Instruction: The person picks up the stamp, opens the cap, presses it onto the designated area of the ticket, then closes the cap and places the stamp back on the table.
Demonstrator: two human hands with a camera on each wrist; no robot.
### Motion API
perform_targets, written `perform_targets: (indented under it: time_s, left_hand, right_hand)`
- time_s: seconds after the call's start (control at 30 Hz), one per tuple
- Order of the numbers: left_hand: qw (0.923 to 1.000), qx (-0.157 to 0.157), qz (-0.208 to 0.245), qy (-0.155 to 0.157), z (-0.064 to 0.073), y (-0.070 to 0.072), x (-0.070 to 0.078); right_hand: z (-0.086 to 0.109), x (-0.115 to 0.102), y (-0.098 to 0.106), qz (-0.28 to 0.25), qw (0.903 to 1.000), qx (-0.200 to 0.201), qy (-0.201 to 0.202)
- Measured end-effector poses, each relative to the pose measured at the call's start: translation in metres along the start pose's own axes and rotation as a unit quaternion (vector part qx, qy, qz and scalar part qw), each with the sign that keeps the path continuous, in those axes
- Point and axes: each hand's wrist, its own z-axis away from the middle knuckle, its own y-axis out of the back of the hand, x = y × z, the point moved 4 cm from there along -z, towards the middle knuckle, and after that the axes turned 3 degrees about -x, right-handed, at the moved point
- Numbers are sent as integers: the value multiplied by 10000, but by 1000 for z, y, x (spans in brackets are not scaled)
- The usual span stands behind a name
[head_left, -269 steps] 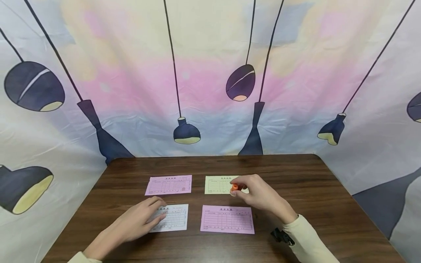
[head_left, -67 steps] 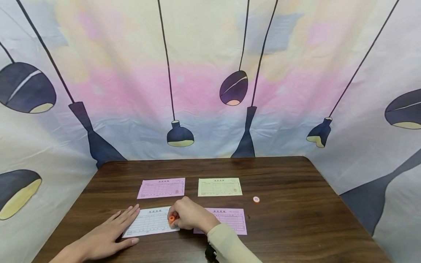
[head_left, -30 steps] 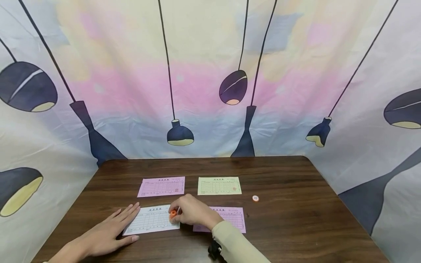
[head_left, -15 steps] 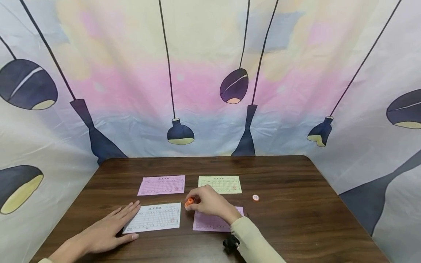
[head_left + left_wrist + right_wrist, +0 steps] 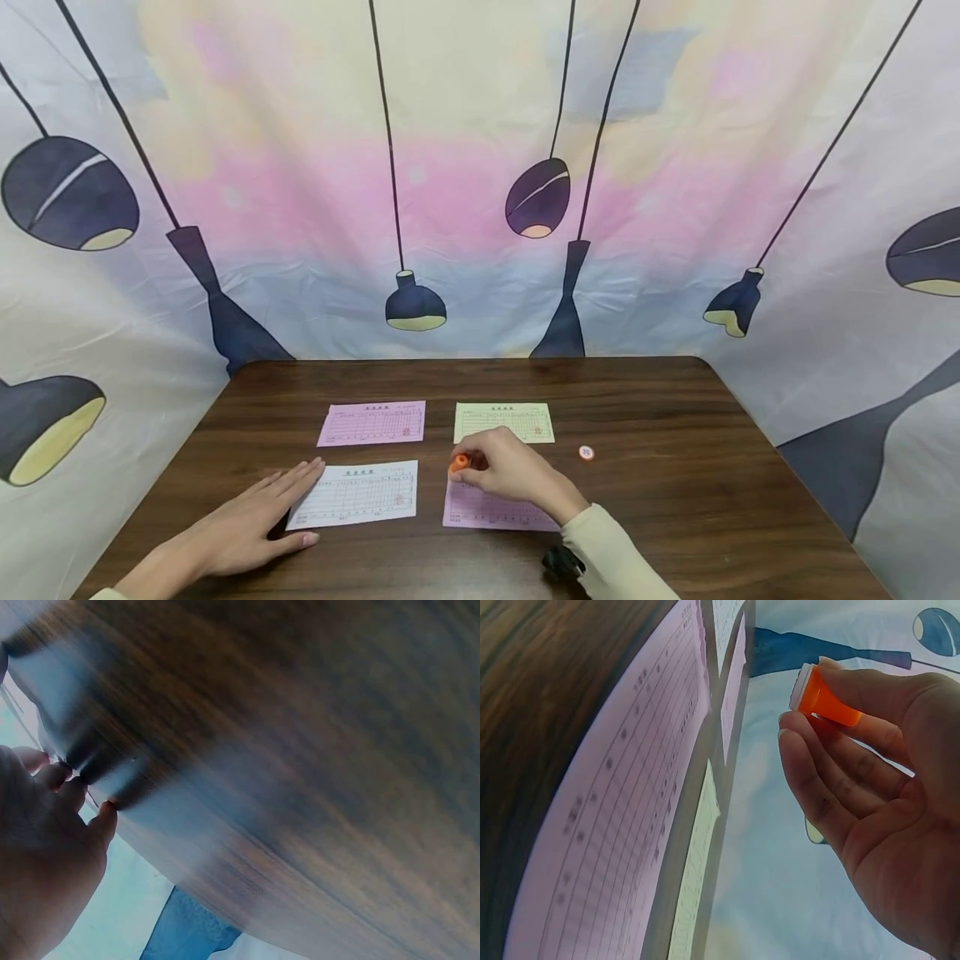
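My right hand (image 5: 510,467) pinches a small orange stamp (image 5: 459,463) between thumb and fingers, above the far left corner of the near pink slip (image 5: 498,512). In the right wrist view, the stamp (image 5: 832,703) is tilted, its pale face end pointing away from the palm and off the paper. The hand and wrist cover part of this slip. My left hand (image 5: 240,525) lies with straight fingers on the left edge of the white slip (image 5: 356,496), which bears a red stamp mark near its lower right corner.
Farther back lie another pink slip (image 5: 367,425) and a yellow slip (image 5: 487,414), each with a red mark. A small round white cap (image 5: 587,452) with an orange rim sits to the right on the brown wooden table (image 5: 675,500). A patterned curtain (image 5: 480,108) hangs behind.
Over the last second my right hand has lifted the stamp off the white slip, uncovering a red mark, and moved right to the near pink slip. The left hand stays in place.
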Motion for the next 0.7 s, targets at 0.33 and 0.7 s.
perform_targets:
  time_s: [0.33, 0.7]
  left_hand:
    - [9999, -24, -85, 51, 2, -1, 1]
    - [9997, -27, -216, 89, 0, 2, 2]
  right_hand:
    - [31, 12, 15, 85, 9997, 221, 46]
    - [64, 27, 37, 124, 9982, 589, -70]
